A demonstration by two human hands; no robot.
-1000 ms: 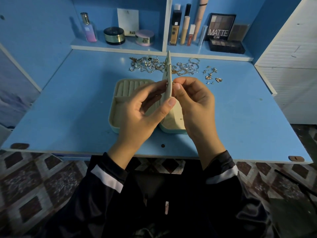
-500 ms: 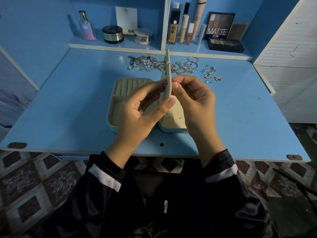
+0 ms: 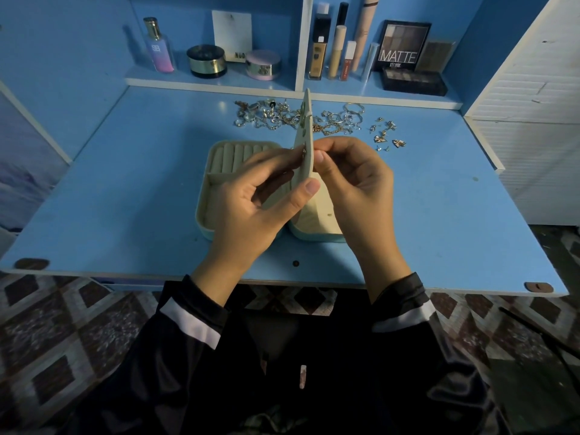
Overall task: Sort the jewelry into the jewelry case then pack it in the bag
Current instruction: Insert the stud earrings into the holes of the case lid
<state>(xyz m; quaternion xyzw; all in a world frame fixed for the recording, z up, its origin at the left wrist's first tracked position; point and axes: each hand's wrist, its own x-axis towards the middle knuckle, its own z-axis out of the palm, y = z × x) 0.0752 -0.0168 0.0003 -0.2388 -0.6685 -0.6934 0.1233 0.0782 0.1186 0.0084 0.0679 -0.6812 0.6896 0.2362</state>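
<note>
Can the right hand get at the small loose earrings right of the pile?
Probably yes: the earrings lie on bare desk beyond the right hand, nothing between, though its fingers pinch at the upright panel.

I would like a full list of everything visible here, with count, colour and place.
desk: one, blue, fills the middle.
jewelry case: one, cream inside, pale teal outside, open at desk centre.
upright panel: one, cream, stands between the case's halves.
jewelry pile: one heap, silver and gold, behind the case.
small earrings: several, gold, right of the pile.
perfume bottle: one, pink-purple, left shelf.
lidded jar: one, black and gold, left shelf.
second jar: one, pink, beside it.
card: one, white, behind the jars.
makeup tubes: about six, beige and black, right shelf.
eyeshadow palette: one, black, right shelf.
cabinet: one, white, far right.
left hand: one, holds the upright panel.
right hand: one, pinches at the panel's edge.
</note>
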